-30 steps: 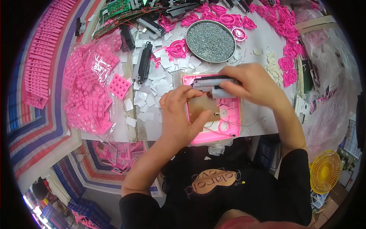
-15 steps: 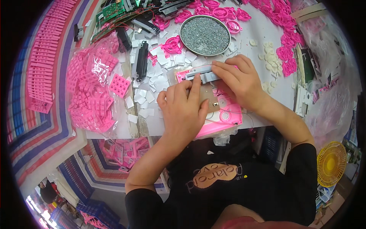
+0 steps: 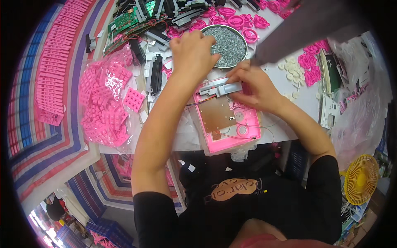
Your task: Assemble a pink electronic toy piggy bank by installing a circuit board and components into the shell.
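Because the view goes black at its left rim, the striped cloth (image 3: pixel 62 165) is cut off there. Next comes a clear bag (image 3: pixel 107 101) of bumpy pink keys, and its shine hides some of them. A long black part (image 3: pixel 154 75) lies between the bag and the left arm, which covers some of the table. The left hand (image 3: pixel 193 56) is over the left side of a round dish (image 3: pixel 226 67), with its thumb and first finger apart; its other fingertips are hard to see. Tiny shiny metal screws (image 3: pixel 229 43) fill the dish. Below it on the table is the pink case (image 3: pixel 231 144), smooth and boxy, with a flat brown board (image 3: pixel 217 115) and thin wires inside. A gray part (image 3: pixel 228 89), long and stepped, lies across the top of the case and hides that end. The right hand (image 3: pixel 256 87) is clamped on the gray part's right end, fingers above and thumb below. Over that hand, a big dark blur (image 3: pixel 314 35) hides more table. Small white discs (image 3: pixel 291 70) and crinkly clear plastic (image 3: pixel 357 120) come last.
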Demonstrator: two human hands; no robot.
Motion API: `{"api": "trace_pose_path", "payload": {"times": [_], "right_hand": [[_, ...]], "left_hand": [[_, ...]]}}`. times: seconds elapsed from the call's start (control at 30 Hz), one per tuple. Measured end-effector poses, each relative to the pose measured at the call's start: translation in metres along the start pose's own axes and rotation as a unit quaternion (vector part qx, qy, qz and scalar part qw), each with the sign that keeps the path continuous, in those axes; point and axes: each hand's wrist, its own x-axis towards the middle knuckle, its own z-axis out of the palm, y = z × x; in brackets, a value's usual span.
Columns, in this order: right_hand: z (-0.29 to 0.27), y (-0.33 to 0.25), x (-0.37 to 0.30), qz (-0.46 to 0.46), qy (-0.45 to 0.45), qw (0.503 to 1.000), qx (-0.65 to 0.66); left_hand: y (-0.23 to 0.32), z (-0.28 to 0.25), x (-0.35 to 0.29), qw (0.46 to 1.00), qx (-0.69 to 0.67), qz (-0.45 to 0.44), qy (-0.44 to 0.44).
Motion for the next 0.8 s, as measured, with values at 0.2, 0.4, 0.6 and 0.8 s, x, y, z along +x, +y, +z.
{"api": "trace_pose_path", "payload": {"times": [0.2,0.4,0.6,0.8], "right_hand": [[-0.059,0.013,-0.003,0.069,0.070,0.963,0.251],[-0.105,-0.053,0.092,-0.058,0.016,0.840,0.539],[-0.071,-0.050,0.077,0.064,0.155,0.889,0.425],[-0.052,-0.068,0.035,-0.041,0.186,0.825,0.532]], "left_hand": [[-0.002,0.022,0.020,0.996,0.078,0.047,-0.012],[-0.009,0.034,0.035,0.992,0.090,0.058,-0.061],[-0.003,-0.009,0.019,0.992,-0.074,-0.015,-0.098],[0.054,-0.049,-0.068,0.988,-0.080,0.129,0.006]]}}
